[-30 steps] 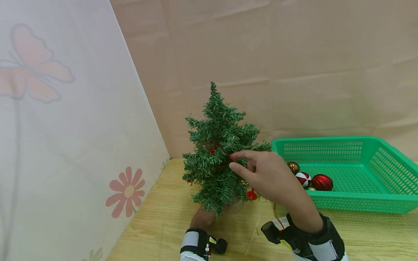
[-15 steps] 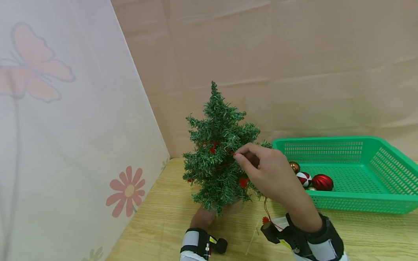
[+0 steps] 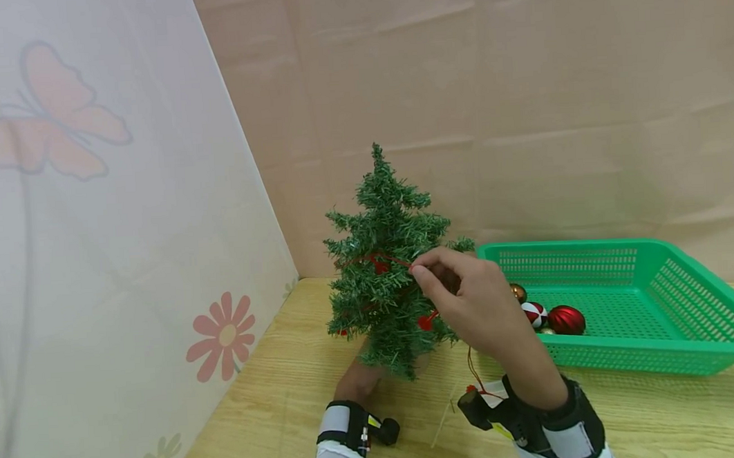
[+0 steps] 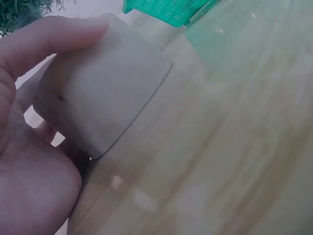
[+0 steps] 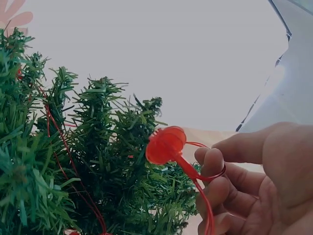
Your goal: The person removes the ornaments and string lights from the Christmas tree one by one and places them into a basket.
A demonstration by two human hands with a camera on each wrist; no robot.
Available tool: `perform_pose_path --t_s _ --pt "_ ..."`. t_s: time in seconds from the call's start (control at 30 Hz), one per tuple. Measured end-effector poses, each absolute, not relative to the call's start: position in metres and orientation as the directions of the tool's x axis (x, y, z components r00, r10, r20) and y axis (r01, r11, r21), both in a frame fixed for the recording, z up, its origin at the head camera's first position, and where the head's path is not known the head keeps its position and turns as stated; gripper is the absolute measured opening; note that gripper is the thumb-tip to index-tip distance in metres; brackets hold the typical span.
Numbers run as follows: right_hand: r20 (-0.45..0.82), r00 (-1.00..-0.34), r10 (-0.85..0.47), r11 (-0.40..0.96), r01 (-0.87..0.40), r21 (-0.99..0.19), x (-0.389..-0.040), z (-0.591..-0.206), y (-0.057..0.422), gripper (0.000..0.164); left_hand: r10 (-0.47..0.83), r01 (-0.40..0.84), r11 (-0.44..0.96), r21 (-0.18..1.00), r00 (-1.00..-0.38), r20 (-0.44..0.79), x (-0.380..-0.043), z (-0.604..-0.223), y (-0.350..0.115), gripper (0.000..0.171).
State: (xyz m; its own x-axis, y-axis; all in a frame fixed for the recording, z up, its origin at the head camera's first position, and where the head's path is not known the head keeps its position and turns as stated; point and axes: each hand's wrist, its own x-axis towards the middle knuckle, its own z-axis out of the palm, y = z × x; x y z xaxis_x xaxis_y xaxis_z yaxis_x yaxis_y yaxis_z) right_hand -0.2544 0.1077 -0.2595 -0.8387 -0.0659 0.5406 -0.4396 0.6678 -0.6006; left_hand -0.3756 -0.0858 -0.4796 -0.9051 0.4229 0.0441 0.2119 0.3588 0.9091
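Observation:
A small green artificial Christmas tree (image 3: 385, 218) stands on the table, wound with red string lights (image 5: 167, 144) on thin wire. My right hand (image 3: 470, 296) is at the tree's right side and pinches the wire between thumb and forefinger. In the right wrist view a translucent red flower-shaped cap sticks out just beyond those fingers, with wire looped over them. Low at the tree's foot, my left hand (image 3: 359, 381) grips the pale round pot (image 4: 107, 88). Branches hide most of that hand in the head view. Loose wire hangs below my right hand, near its wrist strap.
To the right is a green plastic basket (image 3: 629, 350) holding several baubles, among them a shiny red one (image 3: 567, 320) and a red-and-white one (image 3: 535, 314). A patterned pale wall panel (image 3: 155, 233) rises on the left, and a beige sheet (image 3: 523, 110) hangs behind.
The tree has turned a little under my left hand's grip. My right hand has drawn slightly right and its fingers have closed on the wire, which now stretches across the tree's front.

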Motion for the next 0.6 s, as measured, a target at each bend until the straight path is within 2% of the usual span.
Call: perform_pose_path --t_s 0.07,0.2,0.3,0.47,0.6 --pt "0.543 -0.838 -0.06 0.666 -0.439 -0.603 -0.2543 -0.2593 0.1079 0.017 0.419 0.214 0.363 0.907 -0.907 0.046 -0.3753 -0.4788 -0.0857 0.072" --pt "0.547 -0.835 -0.057 0.66 -0.443 -0.607 -0.2546 -0.2594 0.1078 0.017 0.394 0.221 0.471 0.854 -0.919 0.021 -0.3752 -0.4808 -0.0879 0.074" --pt "0.548 -0.834 -0.056 0.66 -0.443 -0.607 -0.2545 -0.2594 0.1077 0.017 0.392 0.213 0.487 0.847 -0.92 0.005 -0.3751 -0.4818 -0.0894 0.075" --pt "0.545 -0.837 -0.047 0.667 -0.432 -0.607 -0.2546 -0.2593 0.1081 0.018 0.396 0.213 0.465 0.859 -0.918 0.013 -0.3732 -0.4816 -0.0905 0.079" --pt "0.544 -0.838 -0.044 0.661 -0.433 -0.613 -0.2546 -0.2593 0.1086 0.018 0.351 0.105 0.377 0.92 -0.936 -0.037 -0.3703 -0.4823 -0.0907 0.084"
